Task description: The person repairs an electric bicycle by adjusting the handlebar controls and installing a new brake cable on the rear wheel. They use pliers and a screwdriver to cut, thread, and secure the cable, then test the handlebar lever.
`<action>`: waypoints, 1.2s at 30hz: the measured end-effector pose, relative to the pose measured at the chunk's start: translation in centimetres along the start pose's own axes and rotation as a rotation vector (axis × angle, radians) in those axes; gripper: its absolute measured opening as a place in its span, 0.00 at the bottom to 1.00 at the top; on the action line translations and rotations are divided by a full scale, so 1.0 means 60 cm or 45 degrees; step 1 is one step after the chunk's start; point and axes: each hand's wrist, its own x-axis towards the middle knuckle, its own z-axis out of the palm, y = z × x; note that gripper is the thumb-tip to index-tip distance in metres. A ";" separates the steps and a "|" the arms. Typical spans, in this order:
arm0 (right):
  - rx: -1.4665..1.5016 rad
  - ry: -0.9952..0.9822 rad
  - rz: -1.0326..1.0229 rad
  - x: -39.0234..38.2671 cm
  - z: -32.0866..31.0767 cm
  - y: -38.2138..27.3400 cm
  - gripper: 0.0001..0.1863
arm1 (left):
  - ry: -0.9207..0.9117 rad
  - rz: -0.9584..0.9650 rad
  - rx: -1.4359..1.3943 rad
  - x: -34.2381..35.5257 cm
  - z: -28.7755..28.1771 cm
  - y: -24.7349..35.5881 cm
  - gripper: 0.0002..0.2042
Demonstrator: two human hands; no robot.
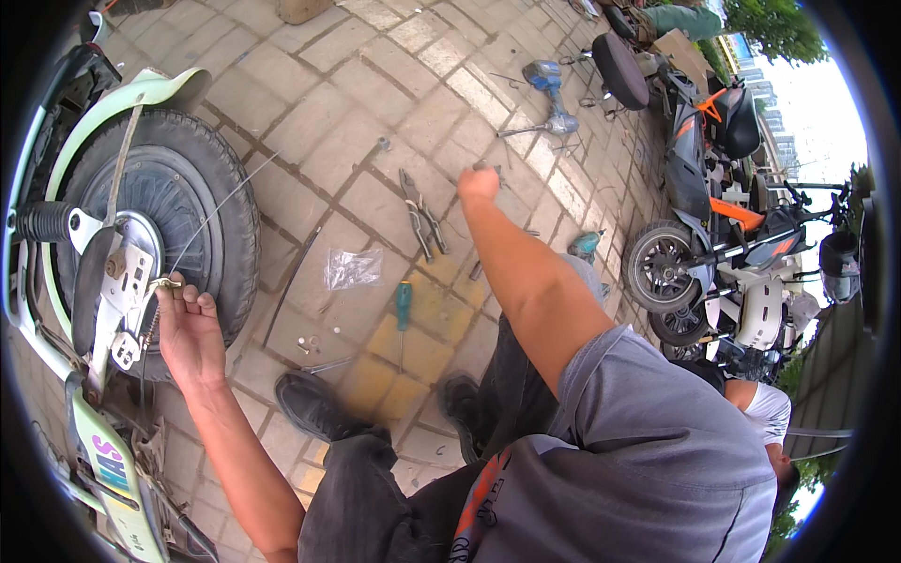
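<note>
At the left edge of the view, a pale green scooter point(56, 141) lies on its side, its black rubber rear wheel point(202, 192) and silver metal brake plate point(122, 281) facing up; the front of the machine runs out of the picture and cannot be seen. The left hand point(190, 328) rests against the tyre beside the plate, fingers curled narrow around a small brass-coloured fitting point(164, 283) at the end of a thin steel cable point(221, 202). That cable runs up and right across the tyre and fades against the paving, so its far end is hard to trace. The right hand point(479, 184) is stretched well forward and closed into a fist; whether it grips the cable's other end cannot be told, since the fingers face away.

The lower part of the view is filled by the person's grey shirt and dark trousers, which hide the ground beneath; two black shoes point(314, 405) show below the knees.

The ground is a pavement of grey square stone slabs point(319, 122) with a few yellow ones. On it lie black-handled pliers point(419, 214), a green-handled screwdriver point(403, 310), a crumpled clear plastic bag point(353, 268) and, farther off, a blue cordless power tool point(547, 89). To the right stand parked scooters in orange, black and white point(723, 216), partly bent by the lens. Another person's white sleeve point(765, 408) shows at the lower right, mostly cut off.
</note>
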 end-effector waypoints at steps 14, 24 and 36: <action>-1.284 -1.022 -0.506 -0.033 -0.084 0.157 0.16 | -0.045 0.084 -0.209 -0.012 -0.020 0.010 0.06; -1.259 -0.765 -0.997 0.080 -0.147 0.083 0.15 | -0.021 -0.106 -0.338 -0.004 0.001 0.016 0.11; 0.228 -1.489 -1.701 -0.212 -0.309 -0.391 0.18 | -0.252 -0.197 -0.385 -0.013 -0.049 0.033 0.22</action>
